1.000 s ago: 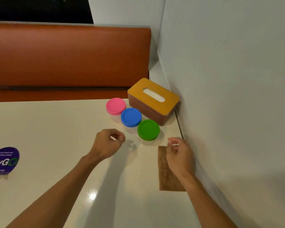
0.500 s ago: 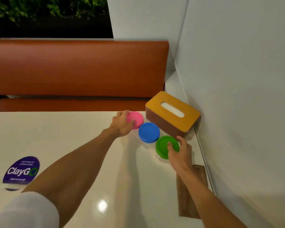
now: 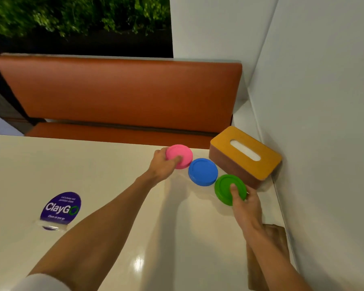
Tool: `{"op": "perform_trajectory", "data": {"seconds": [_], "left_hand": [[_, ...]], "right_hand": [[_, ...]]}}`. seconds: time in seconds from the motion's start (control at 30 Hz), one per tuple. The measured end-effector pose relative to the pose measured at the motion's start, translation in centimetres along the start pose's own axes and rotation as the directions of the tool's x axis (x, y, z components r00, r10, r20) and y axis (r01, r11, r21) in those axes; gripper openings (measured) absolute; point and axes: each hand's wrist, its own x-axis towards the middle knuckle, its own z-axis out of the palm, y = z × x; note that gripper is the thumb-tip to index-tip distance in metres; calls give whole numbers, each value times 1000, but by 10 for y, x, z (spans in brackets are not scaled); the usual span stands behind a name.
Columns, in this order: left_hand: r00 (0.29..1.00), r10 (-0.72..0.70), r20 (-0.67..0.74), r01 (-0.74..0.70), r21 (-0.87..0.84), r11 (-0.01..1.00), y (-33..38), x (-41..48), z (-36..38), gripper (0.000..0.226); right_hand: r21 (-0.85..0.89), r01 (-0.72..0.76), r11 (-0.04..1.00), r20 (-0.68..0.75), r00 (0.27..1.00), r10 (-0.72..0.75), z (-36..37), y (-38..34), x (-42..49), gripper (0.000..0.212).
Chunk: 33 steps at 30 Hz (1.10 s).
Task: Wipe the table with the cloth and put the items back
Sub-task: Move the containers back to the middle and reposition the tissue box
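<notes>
- Left hand (image 3: 163,165), frame centre: clamped on the pink-lidded tub (image 3: 182,154), thumb across the lid top, fingers wrapped round the lid's left edge.
- Right hand (image 3: 245,204), right of centre: clamped on the green-lidded tub (image 3: 225,185), thumb on the lid top, fingers round the lid's right edge.
- Blue-lidded tub (image 3: 202,172) sits untouched between the two; the three lids run in a diagonal row from upper left to lower right, edges just about touching.
- Tissue box (image 3: 245,156), yellow top and brown sides, sits just right of the row, far corner against the wall (image 3: 324,122).
- Cloth (image 3: 278,238), brown, lies flat on the table (image 3: 114,206) at lower right by the wall edge; the right forearm crosses over it and hides much of it.
- Purple "ClayGo" sticker (image 3: 60,207) on the tabletop, left of frame.
- Orange bench (image 3: 118,91) fills the upper half behind the table.
- White sleeve (image 3: 40,283) on the left arm at the bottom left edge.
</notes>
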Motion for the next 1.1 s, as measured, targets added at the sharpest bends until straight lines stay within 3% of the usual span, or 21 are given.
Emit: {"op": "perform_trajectory", "data": {"seconds": [0.2,0.3,0.7,1.1], "left_hand": [[983,-16,-181,16,-2,1000,-24,-26,-69,62],[963,-24,-267,26,1,1000,-46,-37,-110,65],[948,-109,-300,53,-187,981,-151,-51,-263,58],[961,-129,-245,119,-54,991,-216,22,-385,54]], "right_hand": [[26,120,992,86,989,-122,40,-37,-26,27],[20,133,991,130,982,-135,75,-52,-49,31],[-35,185,982,191,966,-175,240,-92,-132,38],[-149,162,976,177,975,-134,384,-116,-170,39]]}}
